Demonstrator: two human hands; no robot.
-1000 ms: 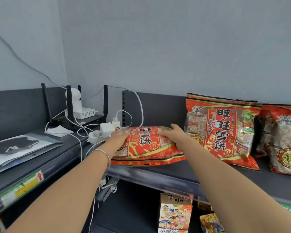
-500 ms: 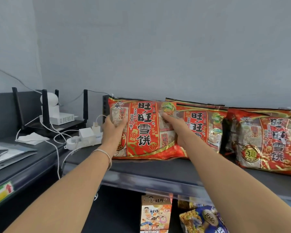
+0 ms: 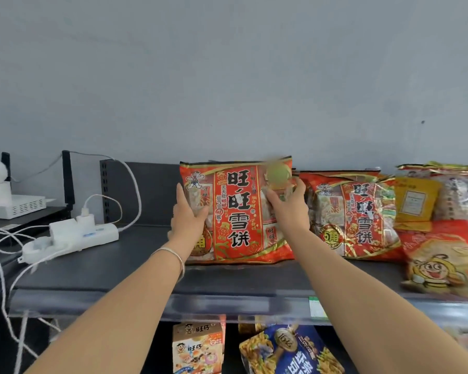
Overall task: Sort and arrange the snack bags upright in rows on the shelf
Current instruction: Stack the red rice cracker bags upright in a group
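A red snack bag (image 3: 237, 211) with large black characters stands upright at the back of the dark shelf (image 3: 114, 268). My left hand (image 3: 187, 215) grips its left edge, thumb on the front. On the bag's upper right part my right hand (image 3: 289, 209) holds it with spread, curled fingers. A second red bag (image 3: 358, 211) of the same kind stands just to its right, touching it. Further right a yellow packet (image 3: 416, 201) leans on a clear bag (image 3: 459, 190), and an orange bag with a cartoon bee (image 3: 441, 261) lies in front.
A white power strip with plugs and cables (image 3: 73, 238) lies on the shelf to the left, near a white router (image 3: 16, 205). Below the shelf's front rail (image 3: 227, 305) stand a small orange box (image 3: 197, 346) and a blue snack bag (image 3: 289, 352).
Both hands have tipped the red bag up from lying flat to standing and carried it back against the wall, beside the second red bag. My view has shifted right.
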